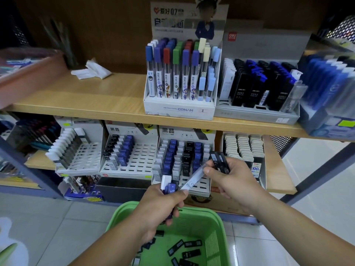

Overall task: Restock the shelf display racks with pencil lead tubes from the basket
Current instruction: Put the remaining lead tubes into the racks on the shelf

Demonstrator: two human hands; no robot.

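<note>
Your left hand point(163, 205) was closed around a small bundle of blue tubes point(171, 187), one of them white-capped, held just above the far rim of the green basket point(218, 225). Your right hand point(233, 182) was up and to the right of it, fingers curled around a few black tubes point(220, 161) while the thumb pressed on a clear tube point(194, 178). That clear tube slanted down to the left, and its near end reached your left thumb, so it bridged both hands. More loose black tubes point(185, 248) lay scattered on the basket floor, near you. Both hands were in front of the middle rack point(202, 186) on the lower shelf, which was partly filled with blue, black and clear tubes. The rack to its left point(138, 160) had many open slots. On the upper shelf point(86, 100) stood a Conan display box point(178, 110) of tall tubes.
</note>
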